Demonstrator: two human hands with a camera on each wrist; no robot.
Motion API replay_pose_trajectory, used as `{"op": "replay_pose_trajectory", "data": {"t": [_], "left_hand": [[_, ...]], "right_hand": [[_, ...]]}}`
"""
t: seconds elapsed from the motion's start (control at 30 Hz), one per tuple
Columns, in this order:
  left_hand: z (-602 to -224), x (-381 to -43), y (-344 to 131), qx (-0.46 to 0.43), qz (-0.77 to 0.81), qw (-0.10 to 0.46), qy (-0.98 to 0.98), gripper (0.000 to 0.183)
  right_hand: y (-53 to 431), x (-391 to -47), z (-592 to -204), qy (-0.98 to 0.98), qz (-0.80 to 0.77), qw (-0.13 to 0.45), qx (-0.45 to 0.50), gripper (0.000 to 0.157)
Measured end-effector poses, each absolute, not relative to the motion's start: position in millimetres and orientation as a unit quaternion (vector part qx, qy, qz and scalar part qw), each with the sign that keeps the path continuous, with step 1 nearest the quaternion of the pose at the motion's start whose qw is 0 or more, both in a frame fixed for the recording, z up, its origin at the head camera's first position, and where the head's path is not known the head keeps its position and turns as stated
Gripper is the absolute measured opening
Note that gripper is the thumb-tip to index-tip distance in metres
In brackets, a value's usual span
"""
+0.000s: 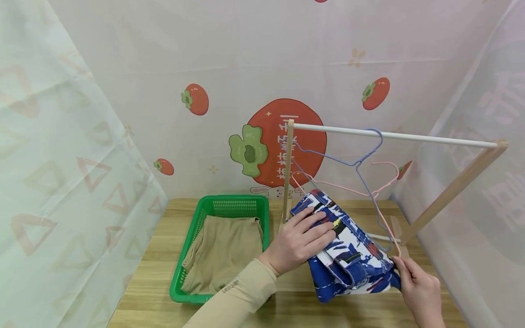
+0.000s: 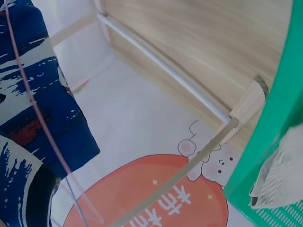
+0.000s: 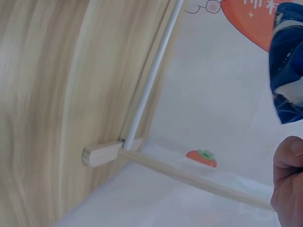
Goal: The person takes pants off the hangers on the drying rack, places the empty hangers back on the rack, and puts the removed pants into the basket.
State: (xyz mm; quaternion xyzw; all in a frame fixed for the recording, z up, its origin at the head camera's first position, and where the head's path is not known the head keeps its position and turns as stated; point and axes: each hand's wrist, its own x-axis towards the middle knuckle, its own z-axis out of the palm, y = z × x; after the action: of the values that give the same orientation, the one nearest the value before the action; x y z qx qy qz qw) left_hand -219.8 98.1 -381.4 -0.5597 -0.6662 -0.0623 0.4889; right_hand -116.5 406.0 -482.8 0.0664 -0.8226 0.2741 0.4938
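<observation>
A folded denim garment (image 1: 357,246), patterned in blue and white with stitched seams, lies over the pink wire hanger (image 1: 340,187). My left hand (image 1: 301,239) rests on its upper left side with the fingers extended across the cloth. At the lower right, my right hand (image 1: 420,287) pinches the hanger's corner beside the garment's edge. A blue wire hanger (image 1: 362,160) hooks over the rack's top bar (image 1: 430,139), just behind. In the right wrist view, the garment (image 3: 286,71) appears above my right hand (image 3: 289,184); the left wrist view shows the cloth (image 2: 38,80) but not my left hand.
A green basket (image 1: 176,278) on the wooden table (image 1: 143,282) holds folded tan cloth (image 1: 229,250). The rack's wooden posts stand left (image 1: 288,168) and right (image 1: 455,196) of the hangers. Printed wall sheets enclose the back and sides.
</observation>
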Motion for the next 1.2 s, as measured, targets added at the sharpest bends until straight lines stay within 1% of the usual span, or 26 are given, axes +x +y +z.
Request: {"op": "replay_pose_trajectory", "data": {"t": [0.07, 0.13, 0.37, 0.6, 0.73, 0.8, 0.9, 0.97, 1.07, 1.13, 1.2], "left_hand": [[-380, -219, 94, -0.562, -0.060, 0.487, -0.666, 0.027], [-379, -220, 90, -0.566, -0.059, 0.485, -0.664, 0.027], [-377, -224, 80, -0.576, -0.056, 0.492, -0.650, 0.024], [-371, -222, 67, -0.570, -0.058, 0.473, -0.670, 0.029], [-368, -223, 61, -0.564, -0.067, 0.472, -0.675, 0.029], [-366, -225, 59, -0.564, -0.072, 0.480, -0.668, 0.027], [-362, -228, 57, -0.567, -0.073, 0.494, -0.656, 0.024], [-361, -230, 55, -0.569, -0.066, 0.501, -0.649, 0.022], [-361, -230, 51, -0.571, -0.052, 0.496, -0.652, 0.022], [-362, -231, 47, -0.572, -0.040, 0.491, -0.656, 0.022], [-364, -231, 42, -0.570, -0.031, 0.483, -0.664, 0.023]], "right_hand": [[407, -118, -485, -0.819, 0.266, 0.503, 0.071, 0.060], [409, -119, -488, -0.815, 0.266, 0.510, 0.074, 0.062], [413, -118, -488, -0.825, 0.260, 0.495, 0.080, 0.061], [415, -119, -491, -0.823, 0.255, 0.502, 0.080, 0.061], [418, -119, -494, -0.820, 0.258, 0.506, 0.073, 0.060], [420, -118, -494, -0.821, 0.258, 0.505, 0.071, 0.060], [424, -115, -494, -0.827, 0.260, 0.495, 0.062, 0.060], [427, -111, -495, -0.828, 0.272, 0.487, 0.054, 0.056], [433, -106, -498, -0.826, 0.289, 0.482, 0.049, 0.050], [436, -104, -500, -0.822, 0.292, 0.488, 0.048, 0.049], [439, -105, -503, -0.816, 0.288, 0.499, 0.047, 0.052]]}}
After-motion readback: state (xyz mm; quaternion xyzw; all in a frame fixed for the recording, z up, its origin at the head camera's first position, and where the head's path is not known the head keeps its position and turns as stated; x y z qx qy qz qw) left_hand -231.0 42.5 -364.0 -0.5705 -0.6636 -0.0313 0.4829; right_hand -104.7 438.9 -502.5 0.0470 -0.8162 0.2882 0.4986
